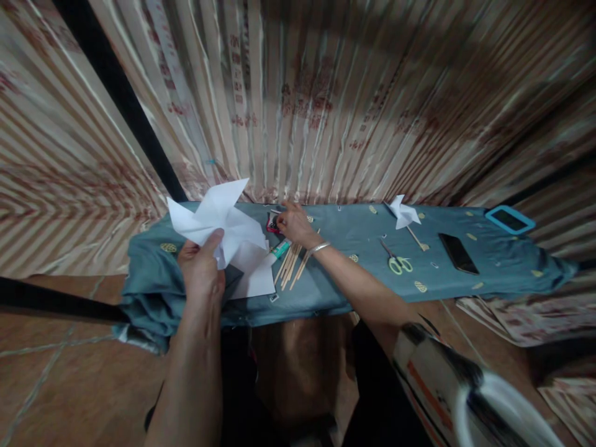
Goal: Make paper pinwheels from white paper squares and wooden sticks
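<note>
At the counter's [354,292] left end, you are holding up one unfinished white paper pinwheel [216,223] in your left hand [201,268], fingers pinching its lower vane so the folded blades are staying clear of the teal cloth. Your right hand [294,225] is reaching past a loose bundle of wooden sticks [292,264], too overlapped to count, fingers curling over a small red-and-black item [272,223]; whether they are gripping it cannot be told. One glue tube [280,249] is lying beside one flat white sheet [254,276]. Further right are lying one finished pinwheel on a stick [404,214], one pair of scissors [397,261] and one dark phone [458,252].
</note>
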Demonstrator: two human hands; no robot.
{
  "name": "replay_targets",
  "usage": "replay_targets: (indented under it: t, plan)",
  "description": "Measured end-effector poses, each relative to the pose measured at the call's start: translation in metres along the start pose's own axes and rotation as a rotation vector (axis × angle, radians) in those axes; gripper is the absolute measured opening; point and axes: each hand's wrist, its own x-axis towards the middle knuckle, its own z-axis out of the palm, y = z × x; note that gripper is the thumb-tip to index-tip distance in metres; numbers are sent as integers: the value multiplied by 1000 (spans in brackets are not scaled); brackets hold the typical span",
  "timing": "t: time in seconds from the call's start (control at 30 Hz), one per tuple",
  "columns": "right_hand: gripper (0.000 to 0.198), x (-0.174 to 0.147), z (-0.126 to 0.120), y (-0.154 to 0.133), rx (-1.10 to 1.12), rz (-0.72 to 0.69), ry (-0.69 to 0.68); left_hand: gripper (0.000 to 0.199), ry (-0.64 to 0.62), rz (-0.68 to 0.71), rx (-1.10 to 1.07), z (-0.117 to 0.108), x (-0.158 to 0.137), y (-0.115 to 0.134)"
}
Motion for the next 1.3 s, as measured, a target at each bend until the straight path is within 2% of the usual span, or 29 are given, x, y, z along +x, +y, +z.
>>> replay_targets:
  t: [0.1,0.4,0.83,1.1,1.3]
  plan:
    - [21,16,5,1,-126,-38,-80,27,2,12,24,-3,2,0]
    - [24,31,14,5,-166,-90,-151,23,-6,1,85,-6,1,1]
    - [24,30,28,9,-54,0,-74,27,20,-28,61,-4,-1,-1]
    - [22,25,26,9,73,15,-14,26,14,-2,74,-5,1,-4]
    - [18,0,17,25,243,37,49,26,0,-21,82,-4,0,-4]
